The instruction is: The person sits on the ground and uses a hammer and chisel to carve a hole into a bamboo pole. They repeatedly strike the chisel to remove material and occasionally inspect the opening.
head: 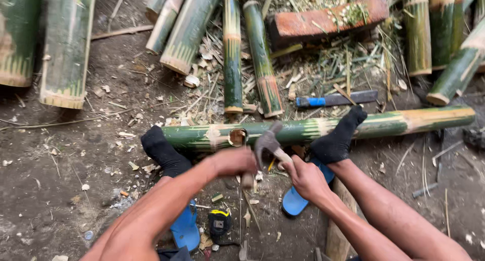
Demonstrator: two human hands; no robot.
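A long green bamboo pole (303, 129) lies across the ground, pinned under my two black-socked feet (337, 137). A square hole (237, 136) is cut in its side. My left hand (233, 161) is closed around a wooden-handled tool, probably a chisel (247, 179), just below the hole. My right hand (304, 178) grips a hammer (269, 141) whose metal head hangs close to the pole, right of the hole.
Several cut bamboo sections (231, 54) lie on the dirt beyond the pole, with a red brick (328, 20) and a blue-handled blade (336, 99). A black and yellow tape measure (220, 223) and blue sandals (185, 229) lie near my legs.
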